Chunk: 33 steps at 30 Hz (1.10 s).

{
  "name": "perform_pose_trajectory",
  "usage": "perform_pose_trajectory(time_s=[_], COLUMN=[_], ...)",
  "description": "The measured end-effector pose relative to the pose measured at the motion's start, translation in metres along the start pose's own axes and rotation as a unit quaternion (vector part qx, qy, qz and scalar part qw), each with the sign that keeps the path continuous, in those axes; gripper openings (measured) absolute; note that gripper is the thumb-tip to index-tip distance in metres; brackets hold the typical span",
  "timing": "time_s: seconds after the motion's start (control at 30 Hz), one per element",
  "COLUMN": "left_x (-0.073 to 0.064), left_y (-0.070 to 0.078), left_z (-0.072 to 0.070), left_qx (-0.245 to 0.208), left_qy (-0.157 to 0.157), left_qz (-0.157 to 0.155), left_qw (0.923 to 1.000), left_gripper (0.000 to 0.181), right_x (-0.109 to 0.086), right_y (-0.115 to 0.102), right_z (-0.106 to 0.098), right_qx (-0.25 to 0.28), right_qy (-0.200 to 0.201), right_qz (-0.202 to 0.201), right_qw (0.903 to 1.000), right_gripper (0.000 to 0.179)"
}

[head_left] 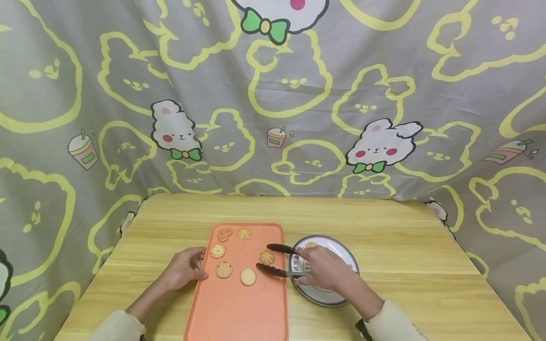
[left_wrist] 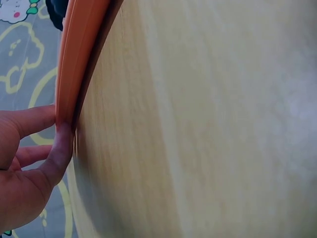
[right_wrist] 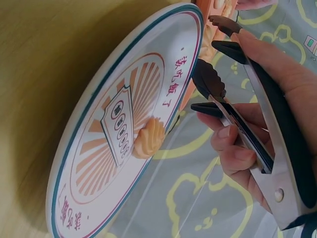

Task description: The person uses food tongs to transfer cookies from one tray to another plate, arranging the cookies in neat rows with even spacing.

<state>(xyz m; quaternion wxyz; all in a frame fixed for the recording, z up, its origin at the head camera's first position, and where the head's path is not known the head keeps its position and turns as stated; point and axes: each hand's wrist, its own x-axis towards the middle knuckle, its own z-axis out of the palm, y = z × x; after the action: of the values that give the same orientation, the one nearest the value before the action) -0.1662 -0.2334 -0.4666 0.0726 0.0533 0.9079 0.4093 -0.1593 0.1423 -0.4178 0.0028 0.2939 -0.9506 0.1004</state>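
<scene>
My left hand (head_left: 185,269) holds the left rim of an orange tray (head_left: 236,312), thumb and fingers at its edge; the left wrist view shows the thumb (left_wrist: 60,148) against the tray wall. Metal tongs with black tips (head_left: 279,248) are gripped in my right hand (head_left: 326,267). The tongs' arms are spread, one on each side of a swirl-shaped cookie (head_left: 267,257) near the tray's right rim. Beside the tray, under my right hand, stands a round patterned plate (right_wrist: 168,37), bearing one ridged cookie (right_wrist: 150,138).
On the tray also lie a pretzel-shaped cookie (head_left: 224,234), a flower-shaped cookie (head_left: 244,234), a scalloped cookie (head_left: 218,251), a speckled round cookie (head_left: 223,270) and a plain round cookie (head_left: 248,277). A patterned curtain (head_left: 239,156) hangs behind the wooden table (head_left: 405,265).
</scene>
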Motion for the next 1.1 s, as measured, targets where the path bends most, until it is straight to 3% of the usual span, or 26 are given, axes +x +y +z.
perform_pose_trajectory(time_s=[0.43,0.67,1.1], left_x=[0.001,-0.001,-0.001], left_y=[-0.001,0.0,0.0], left_z=[0.001,0.001,0.0], left_qx=[-0.004,-0.007,-0.002], left_qy=[0.002,-0.001,0.001], left_qz=[0.001,0.002,0.003], left_qw=[1.0,1.0,1.0], left_gripper=[0.071,0.071,0.071], right_x=[0.001,-0.002,-0.016], right_y=[0.002,0.004,0.019], right_z=[-0.003,-0.006,-0.017], right_qx=[0.004,0.033,0.01], right_qy=[-0.014,-0.013,0.03], right_qz=[0.006,0.024,0.008], right_qw=[0.9999,0.9991,0.9995], right_gripper=[0.067,0.068,0.064])
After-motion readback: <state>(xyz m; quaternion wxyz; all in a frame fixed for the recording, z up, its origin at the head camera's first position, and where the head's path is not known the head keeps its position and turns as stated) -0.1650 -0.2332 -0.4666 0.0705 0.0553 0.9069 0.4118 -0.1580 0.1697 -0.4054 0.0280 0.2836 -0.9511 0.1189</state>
